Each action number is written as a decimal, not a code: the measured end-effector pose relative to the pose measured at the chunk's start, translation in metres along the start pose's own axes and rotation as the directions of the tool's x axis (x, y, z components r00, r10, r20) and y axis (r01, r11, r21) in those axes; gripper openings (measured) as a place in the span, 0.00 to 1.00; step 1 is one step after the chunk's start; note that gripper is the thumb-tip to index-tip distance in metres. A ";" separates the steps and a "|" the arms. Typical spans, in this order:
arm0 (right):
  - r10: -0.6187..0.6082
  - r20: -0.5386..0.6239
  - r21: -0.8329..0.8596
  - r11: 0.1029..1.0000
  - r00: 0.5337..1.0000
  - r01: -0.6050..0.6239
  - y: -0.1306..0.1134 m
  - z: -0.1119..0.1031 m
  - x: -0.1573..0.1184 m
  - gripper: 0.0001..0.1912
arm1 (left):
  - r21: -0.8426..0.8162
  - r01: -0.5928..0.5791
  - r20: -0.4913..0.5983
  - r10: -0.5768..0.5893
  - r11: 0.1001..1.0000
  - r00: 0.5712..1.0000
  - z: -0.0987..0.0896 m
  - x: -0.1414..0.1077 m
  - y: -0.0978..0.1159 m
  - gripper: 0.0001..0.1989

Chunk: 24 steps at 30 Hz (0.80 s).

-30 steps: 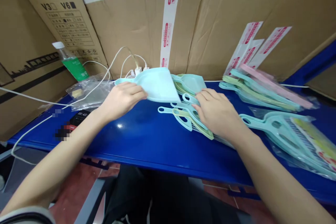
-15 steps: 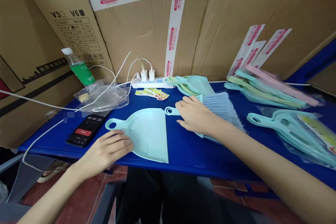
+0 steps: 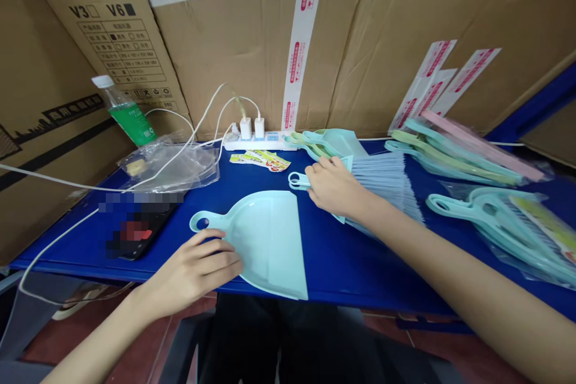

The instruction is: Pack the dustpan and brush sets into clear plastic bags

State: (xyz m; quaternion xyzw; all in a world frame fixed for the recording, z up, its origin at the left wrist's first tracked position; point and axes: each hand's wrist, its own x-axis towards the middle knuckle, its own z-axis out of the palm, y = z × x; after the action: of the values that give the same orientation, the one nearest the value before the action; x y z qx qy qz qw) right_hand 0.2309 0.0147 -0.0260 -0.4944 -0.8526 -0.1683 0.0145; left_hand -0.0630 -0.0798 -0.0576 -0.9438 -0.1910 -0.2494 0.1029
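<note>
My left hand (image 3: 193,273) lies on the dustpan (image 3: 269,243) at the table's near edge, fingers slightly apart near its handle. My right fingers are clamped on the brush (image 3: 384,183), bristles pointing right; perhaps more than one, as my hand (image 3: 335,189) covers part. Labels (image 3: 261,159) lie behind.

Was backed at twelve o'clock by brown cardboard (image 3: 225,42) with white-and-red tape (image 3: 294,60), flanked at ten by a printed carton (image 3: 123,60). Held a blue table (image 3: 346,270) centrally, a blue bar (image 3: 531,102) between two and three, reddish floor tiles (image 3: 146,339) at seven.
</note>
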 end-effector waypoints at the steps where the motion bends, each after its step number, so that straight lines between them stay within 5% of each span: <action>1: -0.005 -0.006 0.006 1.000 1.000 0.005 0.001 0.000 -0.001 0.13 | -0.002 -0.016 0.004 0.016 1.000 1.000 0.000 0.005 0.001 0.14; 12: -0.137 -0.039 0.118 0.983 0.990 0.140 -0.007 -0.028 -0.016 0.12 | -0.012 -0.172 0.074 0.173 0.985 0.982 0.010 0.049 0.001 0.13; 21: -0.295 0.004 0.283 0.917 0.955 0.282 -0.046 -0.045 -0.020 0.07 | 0.009 -0.245 0.113 0.242 0.970 0.964 0.017 0.067 0.001 0.10; 24: -0.312 0.005 0.320 0.901 0.950 0.294 -0.056 -0.044 -0.018 0.07 | -0.017 -0.223 0.053 0.224 0.975 0.973 0.010 0.063 -0.004 0.08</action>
State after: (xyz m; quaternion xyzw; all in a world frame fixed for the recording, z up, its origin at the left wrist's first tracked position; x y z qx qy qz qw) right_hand 0.1859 -0.0388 -0.0035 -0.3517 -0.9350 -0.0160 0.0429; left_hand -0.0099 -0.0541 -0.0336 -0.9663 -0.0849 -0.2113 0.1198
